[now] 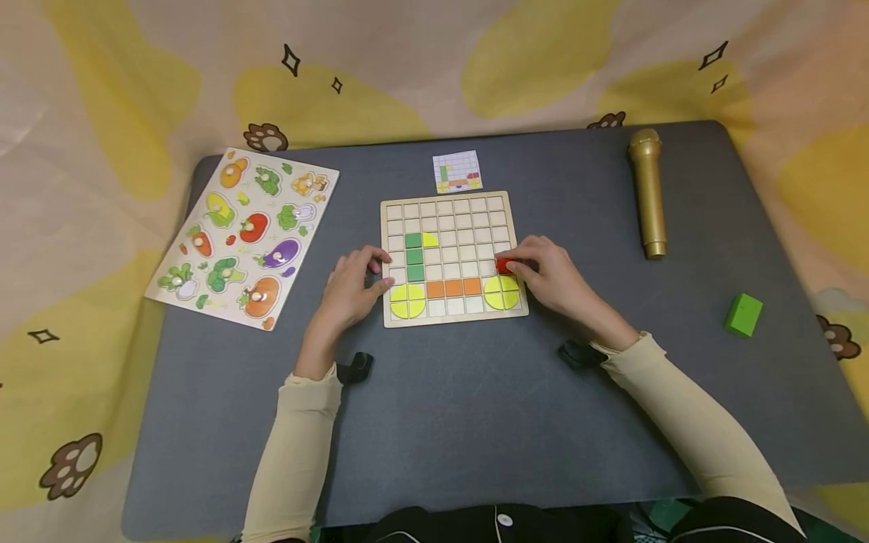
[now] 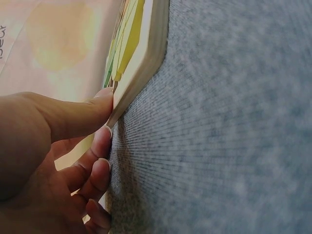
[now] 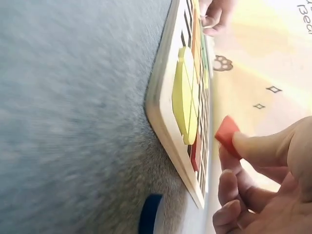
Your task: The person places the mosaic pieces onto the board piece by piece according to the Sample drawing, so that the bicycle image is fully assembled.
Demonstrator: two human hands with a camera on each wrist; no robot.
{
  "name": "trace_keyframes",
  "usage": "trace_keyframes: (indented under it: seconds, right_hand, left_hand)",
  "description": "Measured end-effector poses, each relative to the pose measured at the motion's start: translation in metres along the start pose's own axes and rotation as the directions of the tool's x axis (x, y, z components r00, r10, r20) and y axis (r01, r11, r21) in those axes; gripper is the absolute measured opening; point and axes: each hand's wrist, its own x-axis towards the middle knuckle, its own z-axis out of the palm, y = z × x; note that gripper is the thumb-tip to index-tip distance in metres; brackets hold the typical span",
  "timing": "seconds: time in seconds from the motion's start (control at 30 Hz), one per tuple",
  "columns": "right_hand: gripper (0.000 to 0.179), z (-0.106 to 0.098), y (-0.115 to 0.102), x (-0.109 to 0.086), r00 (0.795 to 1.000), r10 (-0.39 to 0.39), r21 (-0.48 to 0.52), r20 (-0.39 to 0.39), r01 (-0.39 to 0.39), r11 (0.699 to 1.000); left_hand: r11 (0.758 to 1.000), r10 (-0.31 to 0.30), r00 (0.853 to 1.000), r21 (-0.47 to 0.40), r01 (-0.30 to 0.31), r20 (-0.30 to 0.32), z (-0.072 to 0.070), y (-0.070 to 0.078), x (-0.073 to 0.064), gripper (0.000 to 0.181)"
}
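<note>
A wooden grid board (image 1: 452,320) lies on the grey table, holding green squares (image 1: 415,256), orange squares (image 1: 453,287) and yellow quarter-round pieces (image 1: 501,292). My left hand (image 1: 349,290) rests at the board's left edge, thumb and fingertips touching the rim, thumb and index spread apart. Over the board's right side my right hand (image 1: 553,275) pinches a small red piece (image 3: 228,135) between thumb and finger. In the right wrist view that piece is above the board, and another red piece (image 3: 196,155) sits in the grid beside the yellow ones.
A small pattern card (image 1: 457,172) lies behind the board. The vegetable puzzle (image 1: 244,241) is at the left. A gold microphone (image 1: 649,192) and a green block (image 1: 744,315) are at the right. A blue curved piece (image 3: 150,214) shows near the board in the right wrist view.
</note>
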Motion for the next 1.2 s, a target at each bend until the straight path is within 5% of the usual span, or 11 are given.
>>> trace_keyframes:
  seconds: [0.27, 0.6, 0.9, 1.2]
  right_hand:
    - [0.006, 0.010, -0.001, 0.027, 0.998, 0.007, -0.002, 0.055, -0.007, 1.000]
    - [0.009, 0.013, 0.003, 0.029, 0.996, -0.020, -0.008, 0.086, 0.021, 1.000]
    - [0.016, -0.002, 0.009, 0.002, 0.999, 0.029, -0.006, 0.019, -0.029, 1.000]
    - [0.025, -0.024, 0.028, -0.045, 0.992, 0.107, -0.068, 0.063, -0.103, 0.992]
  left_hand:
    - [1.000, 0.005, 1.000, -0.003, -0.005, -0.002, 0.000, 0.000, 0.000, 0.032]
    - [1.000, 0.009, 1.000, -0.004, -0.009, -0.009, 0.000, -0.001, 0.000, 0.031]
    - [1.000, 0.009, 1.000, -0.003, -0.009, -0.011, 0.001, -0.003, 0.002, 0.031]
    - [1.000, 0.003, 1.000, -0.004, -0.003, -0.009, 0.000, -0.003, 0.002, 0.032]
